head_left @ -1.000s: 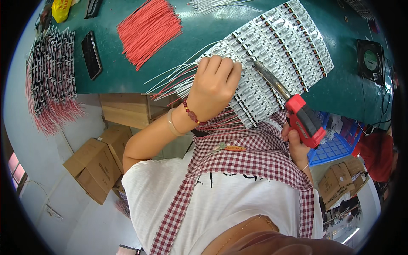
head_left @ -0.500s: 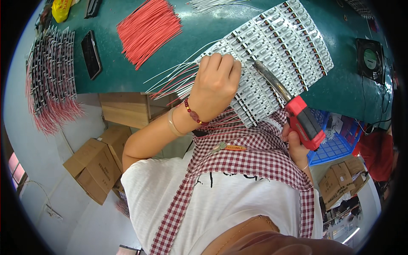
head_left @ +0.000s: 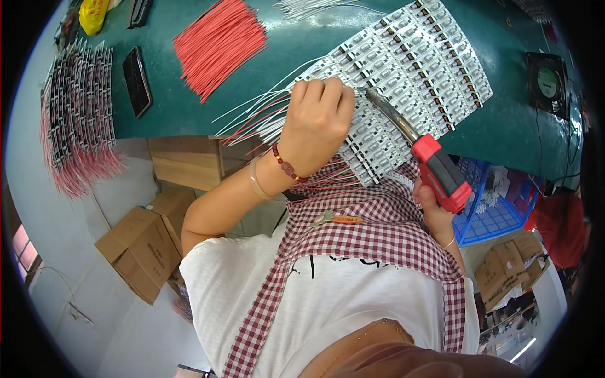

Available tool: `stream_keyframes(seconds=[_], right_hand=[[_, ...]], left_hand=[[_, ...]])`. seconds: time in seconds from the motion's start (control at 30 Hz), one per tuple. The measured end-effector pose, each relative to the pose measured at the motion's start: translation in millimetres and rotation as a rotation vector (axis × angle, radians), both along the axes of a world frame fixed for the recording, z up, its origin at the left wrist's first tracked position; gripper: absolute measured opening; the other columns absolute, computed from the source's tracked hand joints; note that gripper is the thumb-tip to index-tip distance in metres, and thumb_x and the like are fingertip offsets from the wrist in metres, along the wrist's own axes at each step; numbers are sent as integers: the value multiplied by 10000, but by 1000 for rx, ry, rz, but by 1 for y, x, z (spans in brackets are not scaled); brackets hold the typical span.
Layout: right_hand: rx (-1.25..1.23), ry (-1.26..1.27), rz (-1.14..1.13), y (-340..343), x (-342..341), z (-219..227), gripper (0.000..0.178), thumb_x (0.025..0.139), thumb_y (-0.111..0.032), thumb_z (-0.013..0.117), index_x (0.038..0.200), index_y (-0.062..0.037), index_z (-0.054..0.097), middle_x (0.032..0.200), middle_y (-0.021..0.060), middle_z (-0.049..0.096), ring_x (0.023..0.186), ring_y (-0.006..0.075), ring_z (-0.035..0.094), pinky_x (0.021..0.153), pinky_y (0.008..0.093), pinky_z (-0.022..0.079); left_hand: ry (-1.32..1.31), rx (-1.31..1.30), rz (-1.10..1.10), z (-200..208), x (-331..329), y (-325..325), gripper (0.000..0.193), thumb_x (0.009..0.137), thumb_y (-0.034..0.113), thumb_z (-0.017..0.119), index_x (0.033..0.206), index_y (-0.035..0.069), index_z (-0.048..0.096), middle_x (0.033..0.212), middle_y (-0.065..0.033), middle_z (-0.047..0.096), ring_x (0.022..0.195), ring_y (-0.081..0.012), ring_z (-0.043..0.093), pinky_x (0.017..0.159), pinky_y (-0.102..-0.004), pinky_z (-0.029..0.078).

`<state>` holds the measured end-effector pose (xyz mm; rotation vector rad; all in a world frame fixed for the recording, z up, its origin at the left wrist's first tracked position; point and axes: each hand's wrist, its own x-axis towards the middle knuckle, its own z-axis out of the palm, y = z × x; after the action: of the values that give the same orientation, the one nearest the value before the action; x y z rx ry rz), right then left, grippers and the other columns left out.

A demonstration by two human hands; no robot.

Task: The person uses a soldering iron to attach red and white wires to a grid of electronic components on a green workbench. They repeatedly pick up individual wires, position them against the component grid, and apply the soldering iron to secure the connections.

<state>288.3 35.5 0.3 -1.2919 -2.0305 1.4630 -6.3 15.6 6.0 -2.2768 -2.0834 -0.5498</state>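
Observation:
A panel of white circuit boards (head_left: 416, 69) with rows of small black parts lies slanted on the bench, its near corner reaching over my checked apron. My left hand (head_left: 318, 123) rests on its left side, closed in a pinch; the fingers hide what is between them. White and red wires (head_left: 255, 120) fan out leftward from under that hand. My right hand (head_left: 435, 211) is wrapped round the red and black handle of a soldering iron (head_left: 441, 173). The iron's dark metal tip is at the panel, just right of my left fingertips.
A bundle of red wires (head_left: 220, 47) lies on the green bench (head_left: 170, 116), with white wires (head_left: 315, 7) farther back. A phone (head_left: 137, 82) and a stack of wired boards (head_left: 79, 107) are left. Right are a black fan-like device (head_left: 547, 85) and a blue basket (head_left: 491, 220).
My right hand has shifted the soldering iron a little left and away from me, bringing its tip closer to my left fingertips. The left hand stays almost in place.

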Motion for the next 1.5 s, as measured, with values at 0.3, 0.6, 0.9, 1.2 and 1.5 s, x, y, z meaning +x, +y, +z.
stream_keyframes(seconds=[0.3,0.6,0.9,1.2,1.5], right_hand=[[-163,121,-70,-3,6,14,223,893,-182,677,1040,-16,661,915,46,659,802,151,619,713,311,497],[-278,243,-75,-9,22,13,306,957,-232,611,1161,-4,608,1039,31,635,973,143,575,852,317,463],[-201,113,-130,-14,15,2,494,923,-380,634,1188,25,536,753,46,557,644,111,498,572,264,407],[-86,23,-4,-9,27,-7,458,902,-395,651,1096,12,569,736,47,564,617,120,512,550,267,408],[-309,280,-96,-7,24,19,300,946,-240,625,1118,6,623,919,20,638,861,123,588,784,298,475]], left_hand=[[19,-20,-1,3,2,1,239,748,49,594,975,11,660,795,-62,485,748,-216,510,684,-347,386],[-16,67,-15,6,4,-1,269,728,44,612,990,11,666,807,-49,504,741,-212,510,667,-339,383],[-98,43,-9,-3,12,-6,288,735,38,608,1014,-6,667,801,-63,499,739,-222,492,672,-348,390],[-98,27,-40,-1,11,-4,294,736,43,600,1019,-12,661,805,-70,499,754,-226,495,681,-353,390],[-72,31,-36,2,10,-3,274,733,41,610,997,-3,664,802,-64,517,755,-224,512,682,-349,394]])
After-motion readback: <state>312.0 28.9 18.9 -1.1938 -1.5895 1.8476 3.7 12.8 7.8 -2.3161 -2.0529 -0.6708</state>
